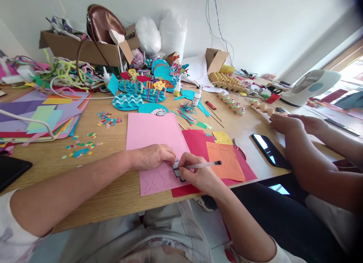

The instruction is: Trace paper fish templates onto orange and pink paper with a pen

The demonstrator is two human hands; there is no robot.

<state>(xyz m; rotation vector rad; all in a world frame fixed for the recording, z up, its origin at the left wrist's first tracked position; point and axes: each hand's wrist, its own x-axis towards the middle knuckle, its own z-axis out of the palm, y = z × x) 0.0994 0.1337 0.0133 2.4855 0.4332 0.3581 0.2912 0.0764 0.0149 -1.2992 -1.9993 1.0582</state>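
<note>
My left hand point(153, 156) presses down on a small white cut-out template point(176, 168) that lies on a pink paper sheet point(154, 140). My right hand point(198, 172) grips a white pencil point(204, 165), its tip at the edge of the template. Two drawn outlines point(157, 178) show on the pink sheet near its front edge. A red sheet point(198, 142) and an orange sheet point(224, 160) lie just right of the pink one.
Another person's hands point(295, 125) rest at the right by a black phone point(269, 149). Blue paper fish crafts point(147, 91), glue bottles point(196, 97), confetti point(81, 147), coloured paper stacks point(39, 117) and cardboard boxes point(85, 47) fill the wooden table point(113, 195). A dark tablet point(11, 170) lies at left.
</note>
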